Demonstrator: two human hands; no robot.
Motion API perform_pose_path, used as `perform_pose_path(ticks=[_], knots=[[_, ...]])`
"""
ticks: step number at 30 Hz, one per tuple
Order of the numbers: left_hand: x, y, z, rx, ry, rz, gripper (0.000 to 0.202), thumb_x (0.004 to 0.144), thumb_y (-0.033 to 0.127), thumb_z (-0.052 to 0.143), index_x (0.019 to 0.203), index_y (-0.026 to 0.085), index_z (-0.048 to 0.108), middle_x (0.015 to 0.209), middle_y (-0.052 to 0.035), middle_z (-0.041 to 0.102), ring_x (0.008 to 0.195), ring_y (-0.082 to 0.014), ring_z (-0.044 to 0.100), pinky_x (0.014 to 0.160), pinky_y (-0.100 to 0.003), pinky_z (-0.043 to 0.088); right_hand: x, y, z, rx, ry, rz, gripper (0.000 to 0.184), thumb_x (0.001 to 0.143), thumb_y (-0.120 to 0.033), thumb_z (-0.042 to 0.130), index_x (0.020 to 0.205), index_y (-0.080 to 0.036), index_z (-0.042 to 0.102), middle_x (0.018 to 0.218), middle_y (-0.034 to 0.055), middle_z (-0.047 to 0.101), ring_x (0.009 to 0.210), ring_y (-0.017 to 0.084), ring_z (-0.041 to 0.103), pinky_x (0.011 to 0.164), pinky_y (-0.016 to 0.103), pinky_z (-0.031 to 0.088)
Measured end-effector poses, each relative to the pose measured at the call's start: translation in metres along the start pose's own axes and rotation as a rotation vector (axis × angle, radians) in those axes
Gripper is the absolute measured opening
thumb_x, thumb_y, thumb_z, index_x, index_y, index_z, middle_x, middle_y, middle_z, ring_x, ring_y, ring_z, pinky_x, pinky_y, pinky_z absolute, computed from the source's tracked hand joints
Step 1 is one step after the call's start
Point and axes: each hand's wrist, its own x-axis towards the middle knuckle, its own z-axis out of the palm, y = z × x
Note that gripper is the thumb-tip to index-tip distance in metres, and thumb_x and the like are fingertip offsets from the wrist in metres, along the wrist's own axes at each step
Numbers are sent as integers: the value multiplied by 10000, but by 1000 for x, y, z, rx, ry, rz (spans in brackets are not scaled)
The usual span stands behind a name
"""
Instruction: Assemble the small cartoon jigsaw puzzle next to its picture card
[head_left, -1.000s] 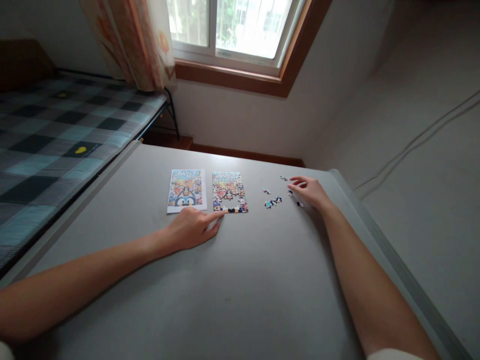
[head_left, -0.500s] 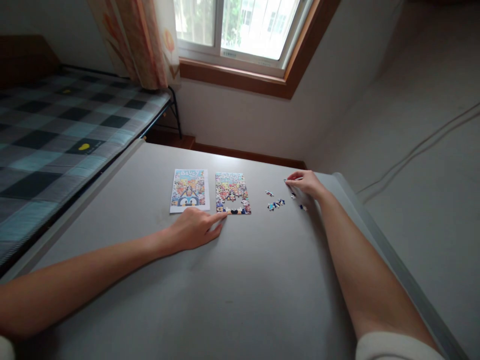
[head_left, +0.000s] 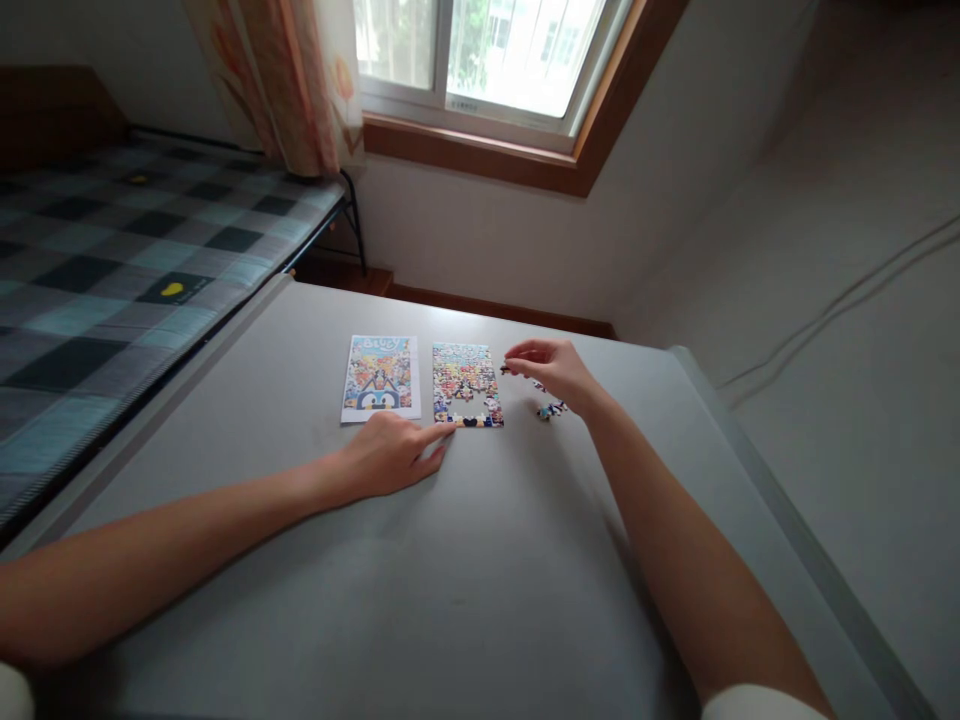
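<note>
A partly filled jigsaw puzzle (head_left: pixel 463 370) lies flat on the grey table, with a gap in its lower middle. My left hand (head_left: pixel 394 453) rests at its lower left, index finger stretched out to the puzzle's bottom edge, holding nothing. Just off the puzzle's right side, my right hand (head_left: pixel 553 372) pinches a small dark puzzle piece (head_left: pixel 505 370) between thumb and fingertips. Loose puzzle pieces (head_left: pixel 551 410) lie below that hand and are partly hidden by it. Left of the puzzle is a printed reference picture (head_left: pixel 381 375) on white paper.
The grey table (head_left: pixel 450 580) spreads beneath both arms, with a raised strip along its right edge. A bed with a checked mattress (head_left: pixel 150 260) stands at the left. Behind the table are a wall, a curtain (head_left: pixel 277 90) and a window (head_left: pixel 510 60).
My right hand has moved left from the loose pieces to the puzzle's right side, carrying a puzzle piece. The left hand keeps its place at the bottom edge.
</note>
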Motion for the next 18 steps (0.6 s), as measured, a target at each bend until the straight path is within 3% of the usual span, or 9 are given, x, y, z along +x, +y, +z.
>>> perform_pose_path(ticks=[3,7,18], knots=[[0,0,0,-7,-5,-8,341,893,347,511,1208,287,625,572,7,657,481,-149,592,492,-233,365,-3,-3,19,53,-51,3,227,651,-339,742,772,-154,693,711,59,697,681,157,639,648,302,502],[0,0,0,-11,-7,-8,338,900,354,499,1207,288,625,572,9,655,480,-147,588,497,-235,374,-7,4,35,105,-28,-21,226,657,-356,735,755,-159,687,755,60,706,719,165,651,692,316,517],[-1,0,-1,-4,-4,0,357,899,349,500,1223,257,619,560,4,643,474,-138,585,496,-225,379,-13,21,49,98,124,-65,235,694,-384,676,790,-173,716,809,57,726,730,161,645,690,294,511]])
